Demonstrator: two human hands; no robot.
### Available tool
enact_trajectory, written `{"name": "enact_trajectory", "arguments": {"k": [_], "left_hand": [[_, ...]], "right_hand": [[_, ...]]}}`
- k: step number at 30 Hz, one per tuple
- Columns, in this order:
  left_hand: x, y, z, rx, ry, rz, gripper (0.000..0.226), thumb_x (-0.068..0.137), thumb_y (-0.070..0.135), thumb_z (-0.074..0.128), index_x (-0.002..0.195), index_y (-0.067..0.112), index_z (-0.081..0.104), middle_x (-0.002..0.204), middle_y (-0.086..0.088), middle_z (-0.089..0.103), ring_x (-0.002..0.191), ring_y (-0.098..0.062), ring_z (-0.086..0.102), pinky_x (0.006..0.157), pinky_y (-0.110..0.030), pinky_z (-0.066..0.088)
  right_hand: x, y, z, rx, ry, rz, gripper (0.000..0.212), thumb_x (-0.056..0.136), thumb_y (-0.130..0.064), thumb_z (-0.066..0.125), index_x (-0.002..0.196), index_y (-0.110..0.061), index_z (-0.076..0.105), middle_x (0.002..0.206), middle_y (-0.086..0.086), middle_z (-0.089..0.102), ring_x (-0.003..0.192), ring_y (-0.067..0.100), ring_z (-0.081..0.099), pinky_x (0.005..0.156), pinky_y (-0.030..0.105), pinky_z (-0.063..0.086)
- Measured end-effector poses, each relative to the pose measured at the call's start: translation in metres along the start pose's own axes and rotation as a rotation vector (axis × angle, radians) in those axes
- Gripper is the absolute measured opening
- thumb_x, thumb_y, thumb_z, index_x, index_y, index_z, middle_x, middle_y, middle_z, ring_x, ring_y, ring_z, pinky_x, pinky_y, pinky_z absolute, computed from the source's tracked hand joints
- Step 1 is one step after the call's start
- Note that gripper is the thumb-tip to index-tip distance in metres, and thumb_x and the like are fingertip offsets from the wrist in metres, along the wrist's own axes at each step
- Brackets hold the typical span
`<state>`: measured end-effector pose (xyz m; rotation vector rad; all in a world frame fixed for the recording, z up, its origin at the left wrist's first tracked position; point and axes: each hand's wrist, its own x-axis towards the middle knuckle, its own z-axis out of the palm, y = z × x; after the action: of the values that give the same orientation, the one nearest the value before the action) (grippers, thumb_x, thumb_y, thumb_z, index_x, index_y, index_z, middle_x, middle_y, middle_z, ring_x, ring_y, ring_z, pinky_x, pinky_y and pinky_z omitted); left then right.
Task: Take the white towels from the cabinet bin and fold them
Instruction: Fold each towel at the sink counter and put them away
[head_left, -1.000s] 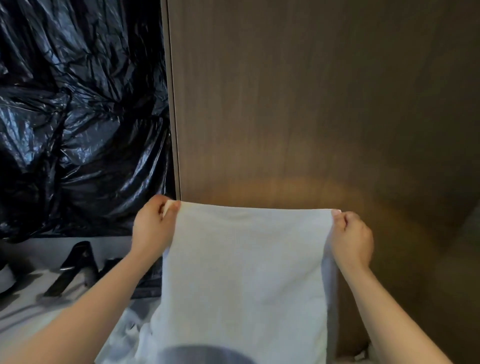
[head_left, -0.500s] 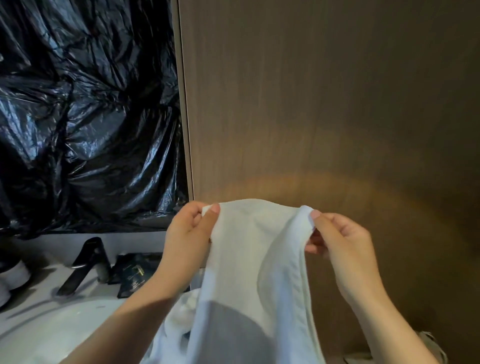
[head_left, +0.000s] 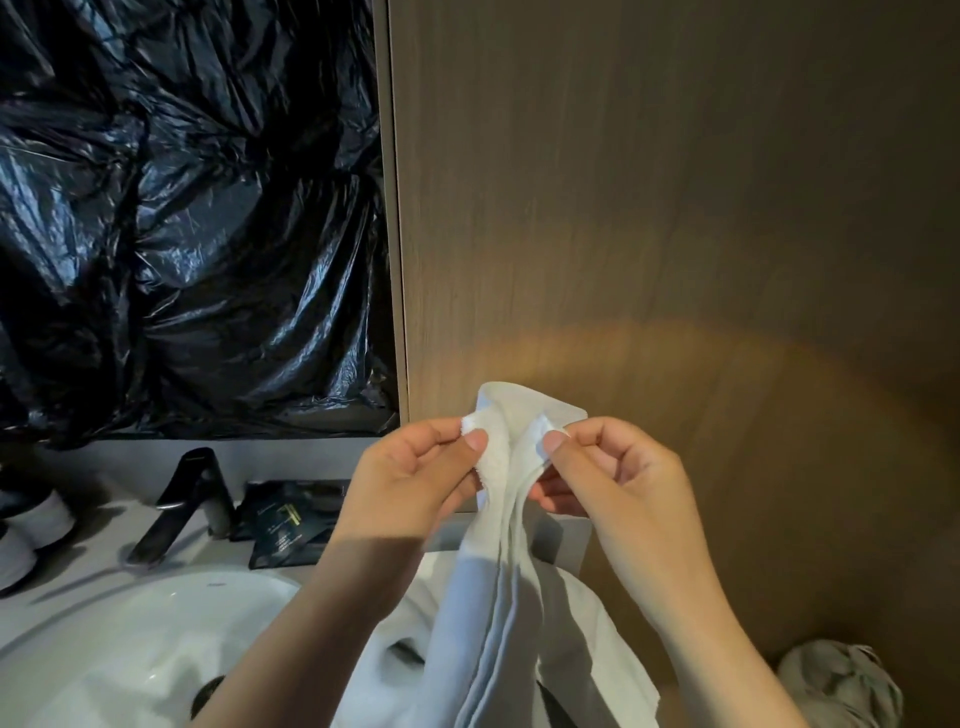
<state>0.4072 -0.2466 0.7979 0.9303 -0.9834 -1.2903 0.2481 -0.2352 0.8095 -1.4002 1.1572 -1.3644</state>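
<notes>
This is a bathroom, seen at its washstand. A white basin (head_left: 130, 649) with a dark drain is set into a pale worktop (head_left: 78, 577) on the near left. A matte black faucet (head_left: 179, 499) slants over its far rim. Beside the faucet lie black packets (head_left: 291, 519) with gold print. At the far left edge stand white round items (head_left: 36, 519), too dim to name. Crinkled black plastic sheeting (head_left: 182, 208) covers the wall above the worktop, and a tall wood-grain panel (head_left: 649, 182) stands to its right. A white towel (head_left: 498, 597) hangs by the basin's right side.
</notes>
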Motion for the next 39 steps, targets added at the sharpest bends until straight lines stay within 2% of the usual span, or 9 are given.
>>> {"name": "enact_trajectory", "arguments": {"k": [4,7,10,14,18,22,27,31,39], "left_hand": [[-0.009,-0.005,-0.007,0.09,-0.015,0.044,0.038,0.074,0.028,0.066,0.102,0.003,0.069,0.093,-0.017,0.073,0.088,-0.031,0.07,0.084,-0.036,0.058],[-0.014,-0.007,-0.01,0.077,0.024,0.033,0.027,0.084,0.022,0.063,0.1,0.001,0.068,0.069,-0.009,0.066,0.057,-0.021,0.058,0.061,-0.029,0.051],[-0.016,-0.007,-0.016,0.066,0.054,0.031,0.021,0.081,0.027,0.072,0.092,0.009,0.071,0.073,-0.017,0.052,0.066,-0.028,0.039,0.07,-0.041,0.035],[-0.02,-0.003,-0.022,0.052,0.071,0.043,0.025,0.075,0.031,0.064,0.088,0.012,0.071,0.065,-0.013,0.045,0.062,-0.024,0.038,0.067,-0.039,0.039],[-0.023,-0.002,-0.023,0.032,0.035,0.043,0.018,0.076,0.029,0.063,0.081,0.013,0.07,0.06,-0.007,0.041,0.057,-0.017,0.036,0.059,-0.029,0.041],[-0.024,-0.005,-0.024,0.042,-0.026,0.05,0.024,0.078,0.029,0.063,0.089,0.008,0.07,0.075,-0.037,0.05,0.069,-0.025,0.05,0.066,-0.027,0.054],[-0.023,-0.003,-0.024,0.12,-0.042,0.081,0.026,0.078,0.035,0.065,0.089,0.012,0.07,0.072,-0.028,0.056,0.068,-0.022,0.054,0.066,-0.025,0.053],[-0.024,-0.001,-0.021,0.143,-0.068,0.115,0.021,0.08,0.029,0.058,0.086,0.013,0.069,0.062,0.001,0.063,0.06,-0.007,0.058,0.06,-0.017,0.048],[-0.032,0.003,-0.018,0.249,-0.09,0.233,0.024,0.08,-0.004,0.069,0.101,0.008,0.07,0.087,-0.002,0.077,0.084,-0.016,0.074,0.071,-0.018,0.054]], "right_hand": [[-0.005,0.0,0.008,0.037,-0.019,-0.005,0.012,0.089,-0.017,0.066,0.086,-0.005,0.067,0.071,0.008,0.073,0.065,0.021,0.071,0.064,0.024,0.058],[-0.007,0.0,0.012,0.063,-0.043,-0.006,0.014,0.085,-0.02,0.069,0.089,-0.007,0.065,0.068,0.011,0.072,0.062,0.024,0.069,0.061,0.028,0.057],[-0.01,-0.001,0.012,0.126,-0.11,-0.017,0.035,0.077,-0.031,0.065,0.108,-0.017,0.058,0.074,0.015,0.073,0.069,0.029,0.072,0.063,0.029,0.056],[-0.011,-0.001,0.009,0.095,-0.25,-0.078,0.038,0.087,-0.02,0.054,0.126,-0.02,0.057,0.084,0.015,0.074,0.077,0.028,0.073,0.069,0.025,0.057],[-0.005,0.001,0.011,0.055,-0.245,-0.069,0.032,0.084,-0.016,0.059,0.115,-0.015,0.065,0.077,0.014,0.073,0.069,0.024,0.072,0.063,0.022,0.056],[0.0,0.003,0.012,-0.071,-0.174,-0.072,0.036,0.072,-0.039,0.065,0.1,-0.016,0.066,0.058,0.011,0.066,0.049,0.018,0.06,0.052,0.022,0.05],[-0.002,0.005,0.013,-0.138,-0.117,-0.124,0.043,0.069,-0.051,0.065,0.081,-0.01,0.061,0.049,0.011,0.058,0.041,0.022,0.049,0.048,0.027,0.046],[-0.001,0.005,0.013,-0.138,-0.104,-0.129,0.037,0.071,-0.046,0.066,0.078,-0.011,0.06,0.047,0.011,0.057,0.04,0.019,0.047,0.047,0.025,0.044],[0.0,0.002,0.014,-0.146,-0.135,-0.11,0.028,0.07,-0.042,0.068,0.075,-0.016,0.061,0.047,0.01,0.057,0.039,0.017,0.047,0.045,0.022,0.041]]}}
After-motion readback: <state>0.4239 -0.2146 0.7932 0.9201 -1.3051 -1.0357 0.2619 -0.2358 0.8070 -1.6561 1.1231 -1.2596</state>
